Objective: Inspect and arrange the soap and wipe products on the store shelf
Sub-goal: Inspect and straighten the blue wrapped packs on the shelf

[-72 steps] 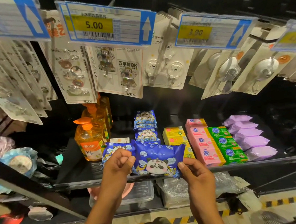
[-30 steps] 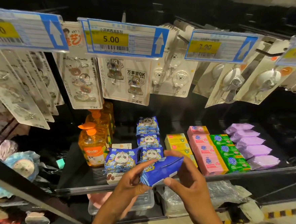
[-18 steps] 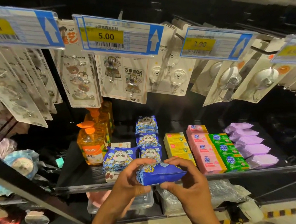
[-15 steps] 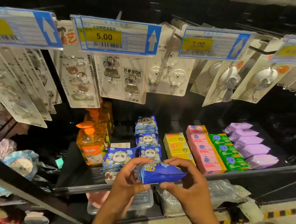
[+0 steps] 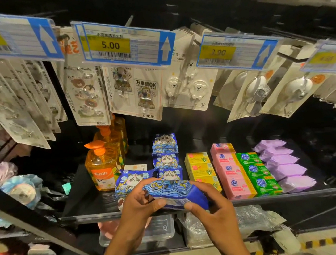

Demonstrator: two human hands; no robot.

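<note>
- Turned in our hands since half a second ago, the blue panda wipe pack (image 5: 172,192) now shows its wave-printed side and a pale strip along the near edge. Before, we saw mostly plain blue, and earlier still its panda face lay flat toward us.
- We pinch the pack at both ends. Our left hand (image 5: 140,206) has its thumb on the near edge and its fingers curled over the far side. Our right hand (image 5: 212,209) has its thumb beneath and its fingers wrapped behind.
- The pack hangs in the air just in front of the shelf lip (image 5: 299,192). Its long axis runs left to right, roughly parallel to that lip.
- Directly behind it, the column of matching panda packs (image 5: 166,160) runs back into the shelf, and the held pack partly hides the front one.
- One loose panda pack (image 5: 132,181) lies askew just left of that column, nearer our left hand. The yellow soap boxes (image 5: 199,168) sit just to the right, nearer our right hand.
- We judge the return to be a short push straight away from us onto the front of the column, with both hands about equally near.
</note>
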